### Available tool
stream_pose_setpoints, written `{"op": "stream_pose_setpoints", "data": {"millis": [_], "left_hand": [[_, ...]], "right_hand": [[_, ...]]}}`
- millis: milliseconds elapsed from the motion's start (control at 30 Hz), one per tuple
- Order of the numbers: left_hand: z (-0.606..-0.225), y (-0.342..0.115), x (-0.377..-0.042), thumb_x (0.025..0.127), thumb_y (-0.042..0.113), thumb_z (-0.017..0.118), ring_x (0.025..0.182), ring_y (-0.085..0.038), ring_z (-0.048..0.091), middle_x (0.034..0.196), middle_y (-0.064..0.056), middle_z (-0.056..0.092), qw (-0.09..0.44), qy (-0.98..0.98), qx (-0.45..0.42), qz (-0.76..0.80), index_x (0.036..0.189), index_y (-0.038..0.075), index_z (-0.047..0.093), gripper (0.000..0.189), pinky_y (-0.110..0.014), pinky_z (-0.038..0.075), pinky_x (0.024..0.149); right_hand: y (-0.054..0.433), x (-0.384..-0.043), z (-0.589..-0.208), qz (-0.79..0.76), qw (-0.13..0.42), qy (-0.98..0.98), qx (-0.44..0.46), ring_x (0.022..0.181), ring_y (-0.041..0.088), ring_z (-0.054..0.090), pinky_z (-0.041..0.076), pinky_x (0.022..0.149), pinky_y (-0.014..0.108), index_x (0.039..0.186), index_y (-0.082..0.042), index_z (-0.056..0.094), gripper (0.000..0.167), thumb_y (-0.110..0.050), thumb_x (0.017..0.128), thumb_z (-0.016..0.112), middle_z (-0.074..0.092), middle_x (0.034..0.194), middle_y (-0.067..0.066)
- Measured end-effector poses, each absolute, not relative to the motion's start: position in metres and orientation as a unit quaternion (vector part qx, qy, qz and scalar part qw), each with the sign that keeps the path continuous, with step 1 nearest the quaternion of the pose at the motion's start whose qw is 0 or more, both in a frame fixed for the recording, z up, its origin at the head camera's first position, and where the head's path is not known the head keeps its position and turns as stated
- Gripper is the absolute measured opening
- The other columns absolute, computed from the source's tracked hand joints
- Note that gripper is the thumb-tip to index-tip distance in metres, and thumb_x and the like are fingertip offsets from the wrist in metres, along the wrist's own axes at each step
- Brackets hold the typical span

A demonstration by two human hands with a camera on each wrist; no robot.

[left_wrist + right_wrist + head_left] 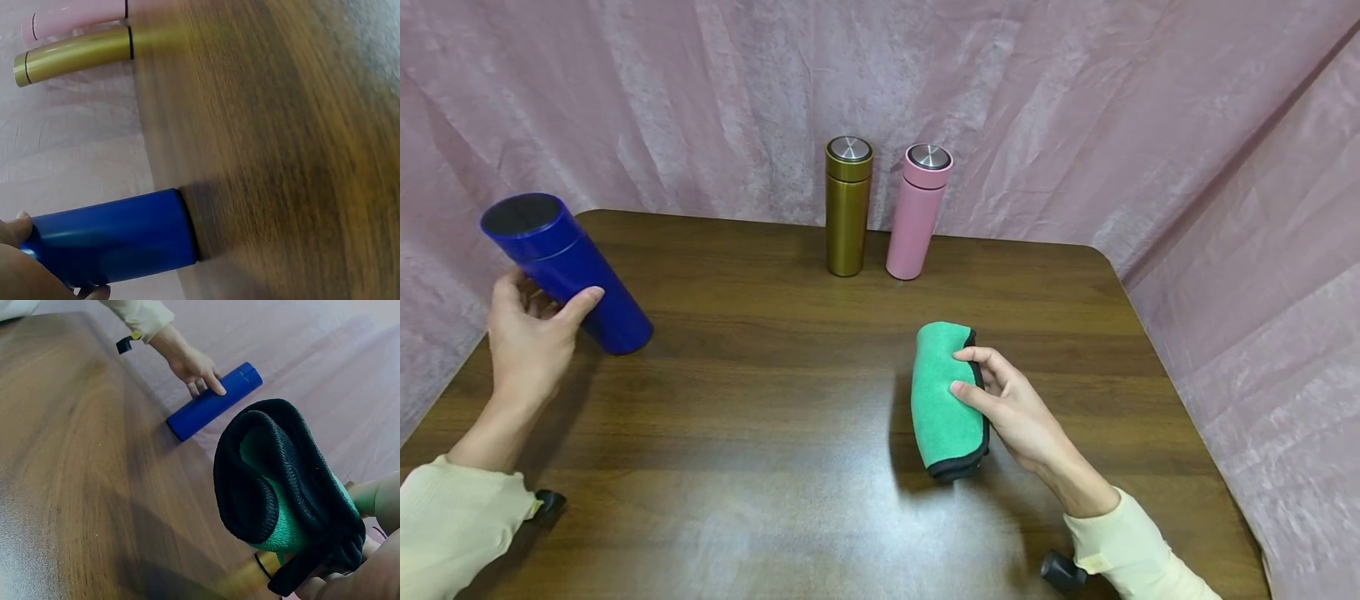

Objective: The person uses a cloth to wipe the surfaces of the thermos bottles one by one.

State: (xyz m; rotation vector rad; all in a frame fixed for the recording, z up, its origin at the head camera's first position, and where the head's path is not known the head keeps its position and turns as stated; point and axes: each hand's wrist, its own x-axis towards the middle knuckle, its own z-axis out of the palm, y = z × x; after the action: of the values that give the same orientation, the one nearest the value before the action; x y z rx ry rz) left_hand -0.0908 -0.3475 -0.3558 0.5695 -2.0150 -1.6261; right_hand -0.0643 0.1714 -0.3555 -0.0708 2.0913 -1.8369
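At the table's left side, my left hand (533, 337) grips a blue thermos bottle (580, 279) around its middle, thumb across the front. The bottle's dark top shows in the head view; in the left wrist view its base is close to the tabletop, and I cannot tell whether it touches. My right hand (1018, 404) pinches the right edge of a folded green cloth (946, 400) with black trim, between thumb and fingers. The cloth casts a shadow on the table. Its folded layers (281, 481) face the right wrist camera.
A gold thermos bottle (848, 217) and a pink thermos bottle (917, 221) stand side by side at the back of the brown wooden table (760, 367). Pink curtains (715, 108) hang behind the table and along its right side.
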Motion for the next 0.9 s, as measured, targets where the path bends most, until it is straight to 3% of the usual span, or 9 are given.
{"op": "stream_pose_setpoints", "data": {"millis": [333,600,900], "left_hand": [[-0.358,-0.358,-0.088,0.090,0.033,0.082,0.111,-0.003,0.055,0.108,0.025,0.056,0.206,-0.827,0.233,-0.469,0.133,0.028,0.061,0.049,-0.018,0.041,0.093],[-0.353,-0.347,-0.088,0.091,0.032,0.082,0.105,-0.001,0.054,0.108,0.022,0.059,0.206,-0.840,0.179,-0.469,0.136,0.025,0.062,0.051,-0.017,0.040,0.088],[-0.347,-0.302,-0.083,0.091,0.034,0.082,0.108,0.001,0.056,0.114,0.016,0.061,0.169,-0.863,0.097,-0.465,0.142,0.016,0.059,0.058,-0.014,0.042,0.083]], "right_hand": [[0.174,-0.063,-0.352,-0.647,0.175,0.742,-0.016,0.108,0.023,0.061,0.057,0.085,0.034,0.140,-0.003,0.047,0.043,-0.007,0.101,0.064,0.056,0.126,0.018],[0.179,-0.063,-0.352,-0.648,0.168,0.743,-0.009,0.108,0.022,0.062,0.057,0.085,0.033,0.140,-0.006,0.048,0.042,-0.007,0.101,0.064,0.057,0.128,0.015],[0.183,-0.065,-0.350,-0.654,0.163,0.739,-0.018,0.113,0.022,0.060,0.056,0.088,0.033,0.139,-0.008,0.048,0.041,-0.009,0.102,0.064,0.052,0.135,0.013]]}}
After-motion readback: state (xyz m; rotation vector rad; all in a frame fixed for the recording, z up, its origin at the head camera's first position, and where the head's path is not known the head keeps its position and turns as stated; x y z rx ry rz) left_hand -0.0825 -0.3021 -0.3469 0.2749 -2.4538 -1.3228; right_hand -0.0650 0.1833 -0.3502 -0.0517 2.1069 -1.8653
